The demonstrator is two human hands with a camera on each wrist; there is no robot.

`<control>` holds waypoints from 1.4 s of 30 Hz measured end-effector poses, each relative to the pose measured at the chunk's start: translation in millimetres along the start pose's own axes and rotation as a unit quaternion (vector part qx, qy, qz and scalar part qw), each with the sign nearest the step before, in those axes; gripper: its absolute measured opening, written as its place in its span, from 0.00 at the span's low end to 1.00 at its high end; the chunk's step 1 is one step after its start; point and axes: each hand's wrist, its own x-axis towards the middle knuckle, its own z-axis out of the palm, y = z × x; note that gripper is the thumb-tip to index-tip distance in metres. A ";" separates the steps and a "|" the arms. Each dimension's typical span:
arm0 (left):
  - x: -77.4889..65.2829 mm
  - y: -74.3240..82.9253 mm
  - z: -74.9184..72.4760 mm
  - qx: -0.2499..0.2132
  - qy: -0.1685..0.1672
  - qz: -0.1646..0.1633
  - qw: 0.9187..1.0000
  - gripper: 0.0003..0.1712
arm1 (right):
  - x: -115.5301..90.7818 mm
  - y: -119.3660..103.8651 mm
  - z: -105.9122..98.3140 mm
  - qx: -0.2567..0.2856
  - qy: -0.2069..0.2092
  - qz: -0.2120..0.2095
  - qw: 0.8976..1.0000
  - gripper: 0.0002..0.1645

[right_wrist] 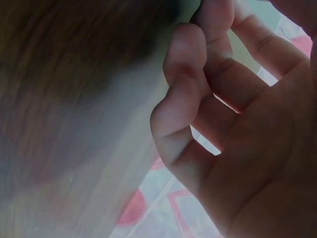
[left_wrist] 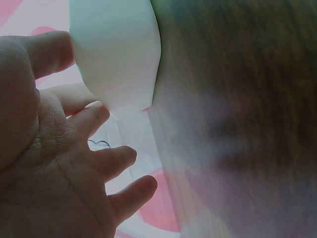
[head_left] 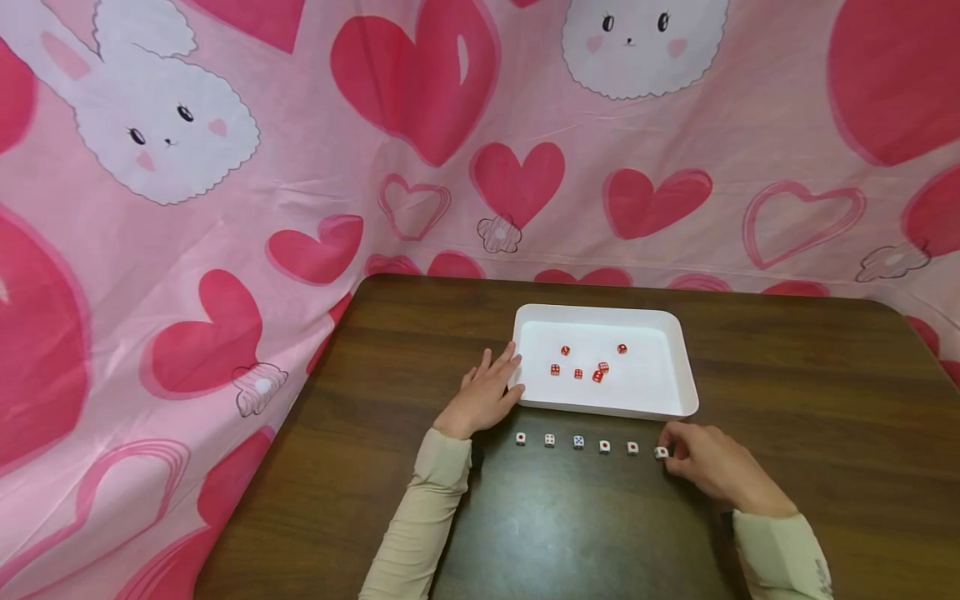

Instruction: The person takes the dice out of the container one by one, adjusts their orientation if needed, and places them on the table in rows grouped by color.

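In the head view my left hand (head_left: 483,396) rests against the left wall of a white tray (head_left: 600,407), its fingers fairly straight. The left wrist view has that hand (left_wrist: 74,144) with thumb and fingertips at the tray's side (left_wrist: 116,54). My right hand (head_left: 712,462) pinches a white die (head_left: 662,452) with a red dot, at the right end of a row of white dice (head_left: 578,442) in front of the tray. In the right wrist view the right hand (right_wrist: 223,109) has curled fingers; the die is hidden there. Several red dice (head_left: 578,374) lie inside the tray.
The brown wooden table (head_left: 360,500) extends around the tray and row. A pink cloth (head_left: 315,167) with hearts and rabbits hangs behind the table and along its left side.
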 end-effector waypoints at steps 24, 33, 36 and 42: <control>2.2 0.3 1.4 -0.002 -0.004 -0.007 1.000 0.32 | -0.2 -0.3 -2.2 0.013 -0.009 0.019 1.000 0.14; 0.9 1.4 -0.3 -0.011 -0.008 -0.005 1.000 0.33 | -6.8 4.0 -29.1 0.024 0.060 -0.015 0.998 0.12; 1.0 1.7 -1.7 -0.013 -0.008 -0.003 1.000 0.33 | -4.2 8.2 -36.1 0.027 0.120 -0.042 0.991 0.12; 1.6 0.4 -2.1 -0.009 -0.009 -0.001 1.000 0.33 | 10.1 14.9 -31.7 0.049 0.178 -0.052 0.981 0.26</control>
